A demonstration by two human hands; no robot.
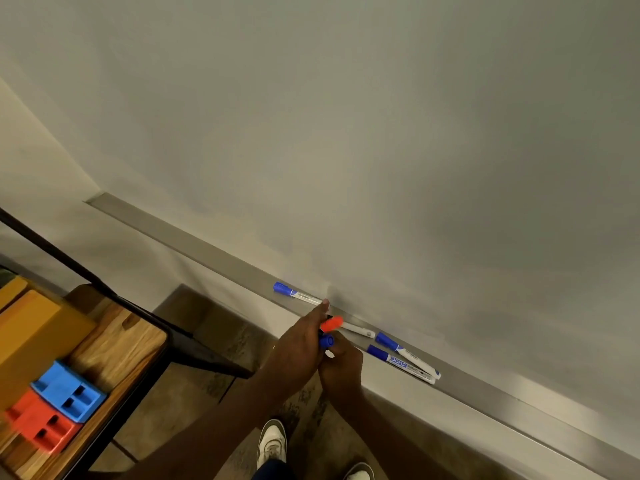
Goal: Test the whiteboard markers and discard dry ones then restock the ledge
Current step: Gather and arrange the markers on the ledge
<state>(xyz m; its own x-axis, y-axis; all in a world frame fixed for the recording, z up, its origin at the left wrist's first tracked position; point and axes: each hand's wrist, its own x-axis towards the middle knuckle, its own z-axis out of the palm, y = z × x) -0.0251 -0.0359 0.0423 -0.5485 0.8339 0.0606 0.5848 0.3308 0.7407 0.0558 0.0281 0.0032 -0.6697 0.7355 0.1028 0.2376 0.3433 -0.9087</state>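
Observation:
The whiteboard [381, 150] fills the upper view, and its metal ledge [214, 249] runs diagonally below it. One blue-capped marker [298, 293] lies on the ledge left of my hands, and two more blue-capped markers [403, 356] lie to their right. My left hand [298, 344] grips a red-capped marker [331, 323], whose white body points along the ledge, with the index finger stretched toward the board. A blue cap [326, 341] shows between both hands. My right hand [341, 367] is curled just under that blue cap; the marker's body is hidden.
A wooden table with a black metal frame [114, 337] stands at the left, carrying yellow boxes [31, 327] and a blue [67, 391] and a red plastic block [38, 424]. My shoes [273, 441] stand on the patterned floor below the ledge.

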